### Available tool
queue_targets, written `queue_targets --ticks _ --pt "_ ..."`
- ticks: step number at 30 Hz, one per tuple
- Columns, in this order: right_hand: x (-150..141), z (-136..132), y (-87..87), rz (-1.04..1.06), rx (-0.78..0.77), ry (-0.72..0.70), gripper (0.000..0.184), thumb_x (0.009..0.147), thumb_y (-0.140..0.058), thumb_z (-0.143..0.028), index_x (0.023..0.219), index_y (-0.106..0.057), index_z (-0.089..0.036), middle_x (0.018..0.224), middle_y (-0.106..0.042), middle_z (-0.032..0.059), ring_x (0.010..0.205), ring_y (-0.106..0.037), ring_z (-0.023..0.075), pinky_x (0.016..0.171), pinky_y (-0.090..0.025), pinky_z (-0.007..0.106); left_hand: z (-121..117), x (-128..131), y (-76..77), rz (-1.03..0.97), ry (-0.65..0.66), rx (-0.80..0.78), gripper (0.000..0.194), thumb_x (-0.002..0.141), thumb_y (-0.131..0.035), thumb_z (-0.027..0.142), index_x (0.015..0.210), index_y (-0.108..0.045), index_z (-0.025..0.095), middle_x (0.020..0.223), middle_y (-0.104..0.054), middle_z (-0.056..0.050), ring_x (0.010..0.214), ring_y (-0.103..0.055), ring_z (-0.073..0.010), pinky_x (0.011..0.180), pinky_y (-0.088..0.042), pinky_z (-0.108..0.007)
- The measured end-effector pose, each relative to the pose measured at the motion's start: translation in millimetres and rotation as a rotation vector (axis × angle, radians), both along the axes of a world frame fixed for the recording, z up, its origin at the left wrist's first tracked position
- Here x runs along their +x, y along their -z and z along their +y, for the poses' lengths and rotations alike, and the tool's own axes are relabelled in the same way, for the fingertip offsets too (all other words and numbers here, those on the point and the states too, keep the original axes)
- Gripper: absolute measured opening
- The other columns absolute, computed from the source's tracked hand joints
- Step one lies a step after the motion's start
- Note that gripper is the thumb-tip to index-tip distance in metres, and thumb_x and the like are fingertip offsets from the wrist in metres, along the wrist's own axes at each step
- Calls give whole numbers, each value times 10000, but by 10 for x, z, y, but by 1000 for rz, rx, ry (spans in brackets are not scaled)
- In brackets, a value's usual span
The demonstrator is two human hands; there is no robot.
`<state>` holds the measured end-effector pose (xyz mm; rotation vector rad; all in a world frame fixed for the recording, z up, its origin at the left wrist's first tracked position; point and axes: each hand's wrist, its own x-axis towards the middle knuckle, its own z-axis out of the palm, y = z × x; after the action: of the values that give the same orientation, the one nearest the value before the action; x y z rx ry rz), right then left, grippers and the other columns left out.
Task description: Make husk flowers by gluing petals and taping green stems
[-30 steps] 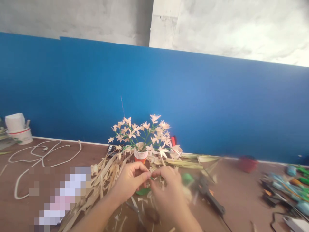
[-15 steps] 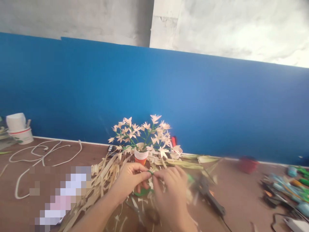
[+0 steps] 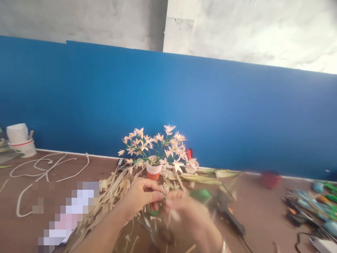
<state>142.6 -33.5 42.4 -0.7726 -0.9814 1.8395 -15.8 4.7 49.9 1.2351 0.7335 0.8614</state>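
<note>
In the head view, my left hand (image 3: 144,195) is closed, thumb and forefinger pinching a thin green stem (image 3: 163,196). Close against it on the right, my blurred right hand (image 3: 191,212) has its fingertips pressed together at the lower end of that stem. A pale, petal-like piece (image 3: 174,214) shows below the right fingers, smeared; what it is joined to cannot be made out. Just beyond the hands, an orange-and-white paper cup (image 3: 153,172) holds green-stemmed, cream-coloured flowers (image 3: 143,146). Something round and green (image 3: 154,212) lies partly hidden beneath my hands.
Dried husk strips (image 3: 105,200) are heaped to the left. Scissors (image 3: 150,228) and scraps lie below my hands; a black glue gun (image 3: 230,214) with a cord is on the right. Beyond are a white cable (image 3: 47,170), a red container (image 3: 270,179) and a blue panel (image 3: 158,91).
My right hand has turned and dropped slightly, its wrist swinging right. The green stem now points downward between the fingers. My left hand has hardly moved.
</note>
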Motion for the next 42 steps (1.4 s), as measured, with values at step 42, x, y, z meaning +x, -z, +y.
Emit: queue_targets --ticks 42 --pt "-84 -98 -129 -370 113 311 139 580 -732 -255 579 -628 -163 582 -643 -3 564 -556 128 585 -389 249 34 5 -11 60 -31 -64 323 500 -795 369 650 -655 119 429 -567 18 362 -474 -77 382 -354 -191"
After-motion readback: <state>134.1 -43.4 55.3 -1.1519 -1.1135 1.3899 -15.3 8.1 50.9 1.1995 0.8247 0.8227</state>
